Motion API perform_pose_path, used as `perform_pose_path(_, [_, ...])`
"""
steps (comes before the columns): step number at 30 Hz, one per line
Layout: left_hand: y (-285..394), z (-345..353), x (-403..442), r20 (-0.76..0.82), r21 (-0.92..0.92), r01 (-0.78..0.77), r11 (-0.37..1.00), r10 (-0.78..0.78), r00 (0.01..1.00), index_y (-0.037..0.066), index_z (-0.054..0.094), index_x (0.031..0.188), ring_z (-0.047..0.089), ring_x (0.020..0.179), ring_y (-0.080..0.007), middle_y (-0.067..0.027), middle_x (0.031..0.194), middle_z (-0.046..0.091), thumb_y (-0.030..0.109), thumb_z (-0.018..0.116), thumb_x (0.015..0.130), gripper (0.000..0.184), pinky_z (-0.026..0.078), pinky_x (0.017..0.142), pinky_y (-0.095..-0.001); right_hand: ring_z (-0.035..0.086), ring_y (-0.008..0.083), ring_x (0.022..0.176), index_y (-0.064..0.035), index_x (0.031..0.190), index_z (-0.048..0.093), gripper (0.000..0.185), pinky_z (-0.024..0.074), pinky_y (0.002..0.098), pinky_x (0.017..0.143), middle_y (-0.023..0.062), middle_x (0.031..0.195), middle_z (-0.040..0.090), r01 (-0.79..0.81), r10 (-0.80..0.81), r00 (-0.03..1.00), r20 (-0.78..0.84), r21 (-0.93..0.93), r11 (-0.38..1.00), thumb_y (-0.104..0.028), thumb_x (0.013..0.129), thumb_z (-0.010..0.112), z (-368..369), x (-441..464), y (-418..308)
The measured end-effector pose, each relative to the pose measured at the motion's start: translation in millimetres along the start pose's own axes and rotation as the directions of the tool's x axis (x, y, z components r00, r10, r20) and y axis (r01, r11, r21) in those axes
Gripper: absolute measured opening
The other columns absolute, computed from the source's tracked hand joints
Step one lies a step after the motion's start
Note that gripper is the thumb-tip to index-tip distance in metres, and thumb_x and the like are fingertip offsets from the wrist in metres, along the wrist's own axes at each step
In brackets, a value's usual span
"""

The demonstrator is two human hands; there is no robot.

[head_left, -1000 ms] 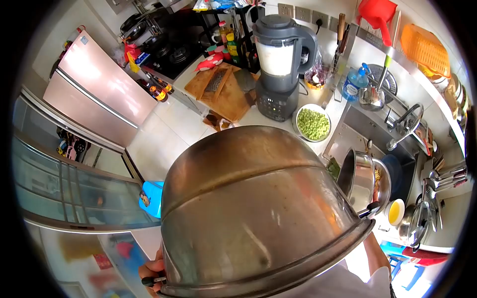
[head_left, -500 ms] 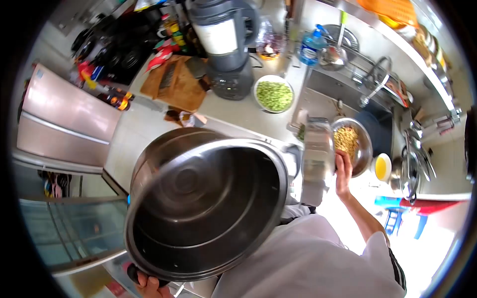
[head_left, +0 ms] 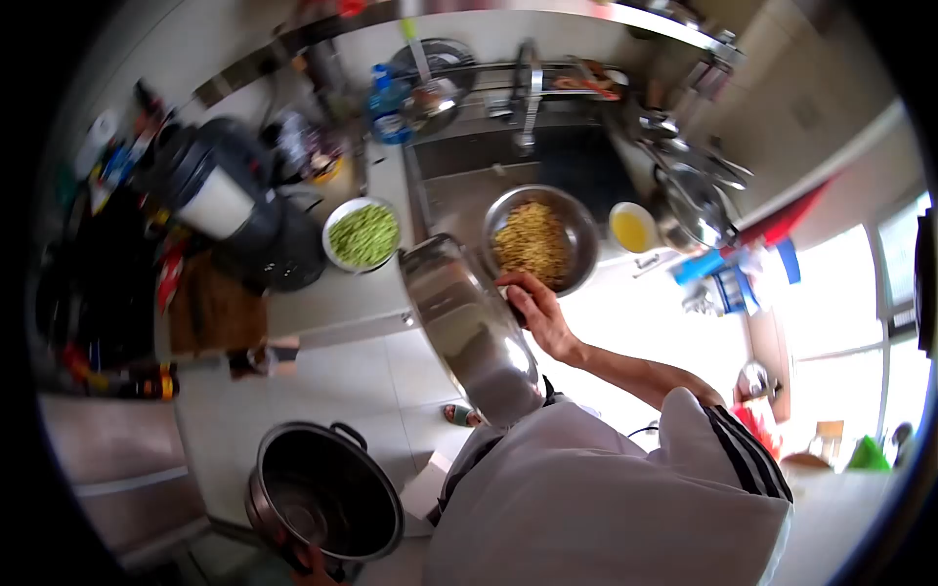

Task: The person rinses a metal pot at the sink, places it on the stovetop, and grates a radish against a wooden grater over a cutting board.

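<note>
My left hand, partly cut off at the bottom edge, grips a deep dark-inside pot by a side handle. The pot is held low over the floor, its mouth facing up toward me and nothing seen inside. My right hand is closed on the dark side handle of a shallower shiny stainless steel pot. That pot is tilted on its side in front of my body, its inside turned away. Just beyond my right hand, a steel bowl of yellowish beans sits at the sink.
A bowl of green beans stands on the counter, beside a dark blender and a wooden board. Right of the sink are a cup of yellow liquid and stacked steel lids. A sandalled foot shows on the floor.
The deep pot has gone down and away from my face, toward the lower left. My right hand and the shiny pot have tilted over. My view has swung right.
</note>
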State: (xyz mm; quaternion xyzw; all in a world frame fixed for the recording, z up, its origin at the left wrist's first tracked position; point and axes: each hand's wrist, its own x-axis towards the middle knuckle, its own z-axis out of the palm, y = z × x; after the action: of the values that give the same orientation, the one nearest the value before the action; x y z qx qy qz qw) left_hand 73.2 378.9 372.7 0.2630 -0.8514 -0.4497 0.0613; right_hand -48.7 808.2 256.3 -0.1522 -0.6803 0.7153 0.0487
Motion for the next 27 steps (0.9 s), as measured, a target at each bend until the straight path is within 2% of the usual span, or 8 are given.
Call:
perform_pose_path(3, [-28.6, 12.5, 31.9, 0.170, 0.045, -0.145, 0.988, 0.136, 0.976, 0.009, 0.059, 0.122, 0.053, 0.111, -0.0354, -0.0224, 0.124, 0.052, 0.012, 0.060, 0.084, 0.038, 0.047, 0.088, -0.0390, 0.051, 0.0104, 0.081, -0.0045, 0.107, 0.056, 0.026, 0.0435, 0.0262, 0.070, 0.0031, 0.087, 0.055, 0.384, -0.409, 0.910, -0.071, -0.228, 0.895, -0.026, 0.098, 0.045, -32.0, -6.6, -1.8])
perform_pose_path(5, [-41.3, 23.4, 49.0, 0.266, 0.053, -0.215, 0.975, 0.193, 0.944, 0.010, 0.060, 0.122, 0.052, 0.112, -0.0364, -0.0228, 0.125, 0.052, 0.012, 0.060, 0.084, 0.038, 0.046, 0.090, -0.0399, 0.056, 0.0246, 0.094, -0.0025, 0.102, 0.058, 0.022, 0.0433, 0.0331, 0.085, 0.0133, 0.095, 0.057, 0.297, -0.358, 0.926, -0.120, -0.354, 0.887, -0.021, 0.094, 0.049, -60.5, -27.1, -35.7])
perform_pose_path(14, [59.5, 123.5, 40.6, 0.323, -0.279, -0.268, 0.922, 0.353, 0.878, 0.011, 0.062, 0.118, 0.047, 0.117, -0.0340, -0.0199, 0.128, 0.049, 0.009, 0.059, 0.084, 0.034, 0.039, 0.096, -0.0426, 0.061, 0.0316, 0.081, -0.0074, 0.096, 0.065, 0.016, 0.0482, 0.0374, 0.069, 0.0132, 0.092, 0.057, -0.101, -0.606, 0.662, -0.441, -0.854, 0.510, -0.019, 0.086, 0.059, -272.4, -31.9, -54.6])
perform_pose_path(17, [121.6, 157.0, 19.6, 0.294, -0.500, 0.064, 0.864, 0.099, 0.951, 0.005, 0.057, 0.120, 0.049, 0.112, -0.0302, -0.0167, 0.124, 0.051, 0.011, 0.063, 0.083, 0.038, 0.040, 0.093, -0.0387, 0.059, 0.0331, 0.081, -0.0118, 0.098, 0.065, 0.018, 0.0474, 0.0414, 0.069, 0.0123, 0.092, 0.055, -0.262, -0.609, 0.657, -0.445, -0.892, 0.369, -0.024, 0.086, 0.058, -353.9, -9.7, -45.0])
perform_pose_path(18, [132.9, 166.8, 17.2, 0.314, -0.599, 0.022, 0.801, 0.210, 0.926, 0.001, 0.051, 0.122, 0.051, 0.108, -0.0273, -0.0159, 0.119, 0.051, 0.013, 0.067, 0.080, 0.046, 0.042, 0.088, -0.0350, 0.060, 0.0334, 0.082, -0.0128, 0.098, 0.065, 0.018, 0.0475, 0.0416, 0.069, 0.0122, 0.093, 0.055, -0.309, -0.579, 0.663, -0.474, -0.878, 0.364, -0.025, 0.086, 0.057, -372.3, -0.9, -44.7])
perform_pose_path(19, [127.6, 181.8, 31.2, 0.174, -0.307, -0.420, 0.854, 0.484, 0.858, -0.002, 0.049, 0.120, 0.052, 0.105, -0.0254, -0.0151, 0.115, 0.052, 0.013, 0.068, 0.077, 0.050, 0.043, 0.087, -0.0352, 0.060, 0.0337, 0.083, -0.0138, 0.098, 0.065, 0.019, 0.0476, 0.0417, 0.069, 0.0120, 0.094, 0.055, -0.357, -0.547, 0.668, -0.504, -0.863, 0.359, -0.026, 0.087, 0.057, -390.7, 9.0, -44.5])
perform_pose_path(21, [169.7, 200.2, 11.9, 0.228, -0.673, 0.038, 0.739, 0.157, 0.961, -0.003, 0.053, 0.116, 0.052, 0.105, -0.0261, -0.0152, 0.116, 0.053, 0.013, 0.067, 0.078, 0.044, 0.043, 0.087, -0.0356, 0.060, 0.0344, 0.083, -0.0152, 0.098, 0.064, 0.018, 0.0480, 0.0426, 0.069, 0.0119, 0.096, 0.055, -0.355, -0.551, 0.674, -0.492, -0.870, 0.343, -0.027, 0.087, 0.056, -430.1, 30.1, -33.5])
perform_pose_path(27, [208.7, 247.1, 38.0, 0.203, -0.662, -0.018, 0.749, 0.203, 0.958, -0.001, 0.054, 0.116, 0.049, 0.110, -0.0180, -0.0094, 0.115, 0.054, 0.019, 0.065, 0.078, 0.045, 0.038, 0.094, -0.0322, 0.061, 0.0357, 0.079, -0.0167, 0.097, 0.064, 0.016, 0.0491, 0.0445, 0.065, 0.0124, 0.097, 0.055, -0.347, -0.475, 0.732, -0.488, -0.867, 0.356, -0.027, 0.087, 0.057, -490.1, 70.0, -13.6])
